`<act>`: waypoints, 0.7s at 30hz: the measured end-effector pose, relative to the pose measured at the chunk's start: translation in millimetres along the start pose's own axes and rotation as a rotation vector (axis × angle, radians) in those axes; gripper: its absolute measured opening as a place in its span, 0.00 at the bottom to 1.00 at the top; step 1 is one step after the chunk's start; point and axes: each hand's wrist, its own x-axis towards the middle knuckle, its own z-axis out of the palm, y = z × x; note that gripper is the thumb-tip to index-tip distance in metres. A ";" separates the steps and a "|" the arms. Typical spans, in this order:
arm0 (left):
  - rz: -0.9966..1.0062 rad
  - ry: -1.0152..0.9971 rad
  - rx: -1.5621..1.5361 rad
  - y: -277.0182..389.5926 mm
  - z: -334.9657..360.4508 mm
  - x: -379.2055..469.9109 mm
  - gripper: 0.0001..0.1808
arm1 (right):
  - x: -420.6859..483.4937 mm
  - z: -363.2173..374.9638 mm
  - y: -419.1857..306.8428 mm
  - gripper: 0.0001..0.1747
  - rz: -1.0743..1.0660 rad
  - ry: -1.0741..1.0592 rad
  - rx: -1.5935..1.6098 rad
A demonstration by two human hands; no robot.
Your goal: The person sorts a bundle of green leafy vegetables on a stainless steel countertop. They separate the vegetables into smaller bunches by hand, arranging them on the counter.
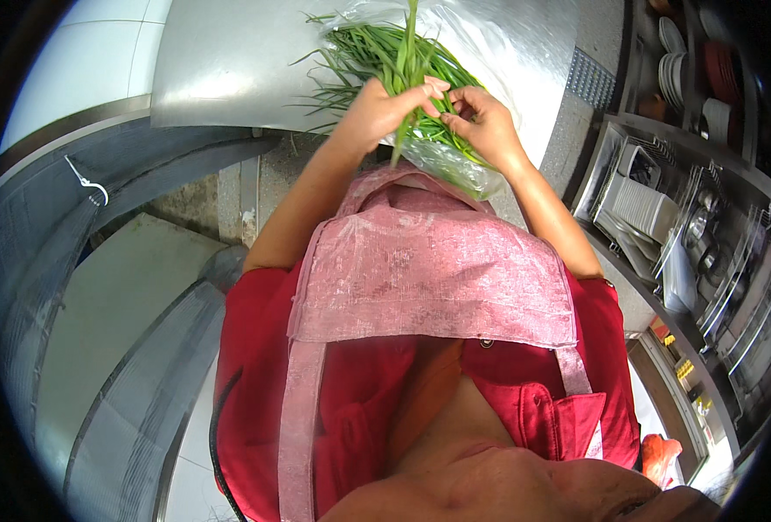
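Observation:
My left hand (390, 109) is closed around an upright bunch of long green stalks (411, 55), which look like scallions or chives. Its fingertips almost meet those of my right hand (488, 122), which pinches thin stalks at the bunch's right side. Beneath both hands lies a loose heap of the same greens (366, 49), their thin tips fanning out to the left. A clear plastic bag (489, 46) spreads under and behind the heap, and its near end bulges below my hands. What the fingers of my right hand cover is partly hidden.
The greens rest on a stainless steel table (229, 65). To the right, a metal dish rack (685, 150) holds white dishes (646, 205) and metal ware; more plates stand on shelves above. On the left hangs a mesh screen (39, 261) with a white hook (88, 183).

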 end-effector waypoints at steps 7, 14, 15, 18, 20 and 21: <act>0.059 0.064 0.049 -24.4 3.6 -8.3 0.10 | -6.5 -2.2 8.0 0.03 0.143 0.128 0.347; -0.023 0.073 0.045 -22.3 3.9 -14.9 0.11 | -7.4 -16.6 17.5 0.04 0.247 -0.006 0.426; -0.031 0.074 0.056 -23.0 3.9 -15.3 0.11 | -6.9 -17.4 14.7 0.04 0.261 -0.017 0.447; -0.075 0.100 0.111 -19.4 8.5 -16.7 0.12 | -10.7 -23.6 -0.6 0.05 0.414 0.013 0.635; 0.015 0.015 0.079 -13.8 16.7 -15.7 0.13 | -13.1 -26.1 5.2 0.05 0.467 -0.008 0.777; 0.060 -0.027 0.061 -13.0 21.9 -14.3 0.13 | -14.9 -27.6 8.0 0.05 0.493 -0.018 0.848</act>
